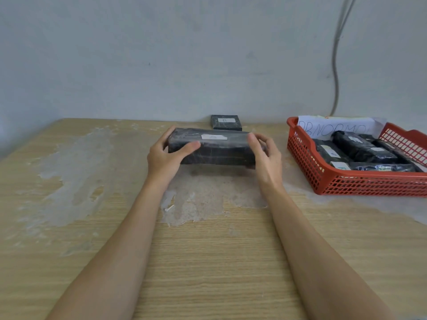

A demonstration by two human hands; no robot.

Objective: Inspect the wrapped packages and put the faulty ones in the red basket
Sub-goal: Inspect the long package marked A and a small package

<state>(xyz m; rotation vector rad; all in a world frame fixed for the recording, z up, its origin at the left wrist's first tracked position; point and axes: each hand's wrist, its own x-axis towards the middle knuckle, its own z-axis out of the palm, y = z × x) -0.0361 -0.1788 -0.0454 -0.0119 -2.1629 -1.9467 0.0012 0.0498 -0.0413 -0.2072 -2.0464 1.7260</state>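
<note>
Black wrapped package [217, 148], white label [213, 136] up, is gripped at either end by a person's left hand [165, 158] and right hand [265, 157] over the wooden table [208, 262], left of the red basket [360, 175].

Two hands [165, 155] [265, 155], one red basket [302, 148], two wrapped packages [217, 147] [226, 122] outside it.

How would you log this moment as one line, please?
left hand grips long package; right hand grips its other end; red basket holds several packages; small package by wall
</note>
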